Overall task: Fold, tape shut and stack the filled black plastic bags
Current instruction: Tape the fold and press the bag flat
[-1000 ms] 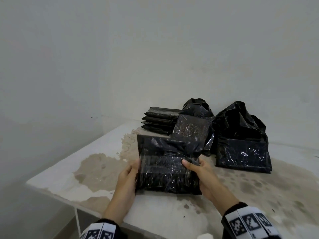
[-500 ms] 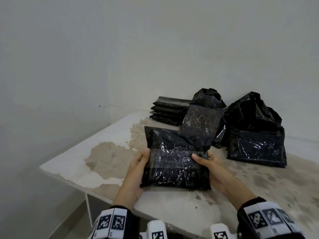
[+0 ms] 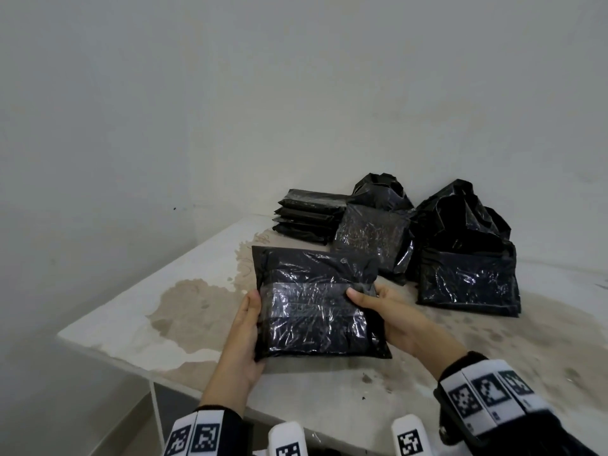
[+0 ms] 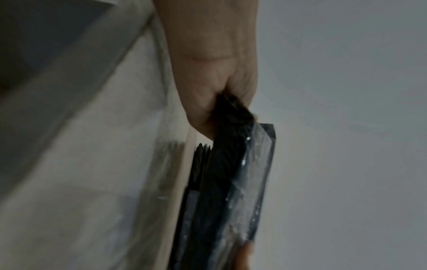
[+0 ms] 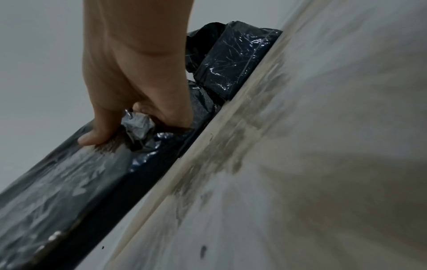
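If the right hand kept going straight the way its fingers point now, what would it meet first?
The right hand already grips the taped bag, its fingers pointing left across it. Pushed on, it would probably meet the left hand on the opposite edge; depth is uncertain.

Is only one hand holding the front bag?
No: the left hand grips the front bag at its left edge, the right hand at its right.

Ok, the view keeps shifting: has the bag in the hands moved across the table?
No, not noticeably: the held bag keeps its far edge just short of the stack and its left edge beside the stain.
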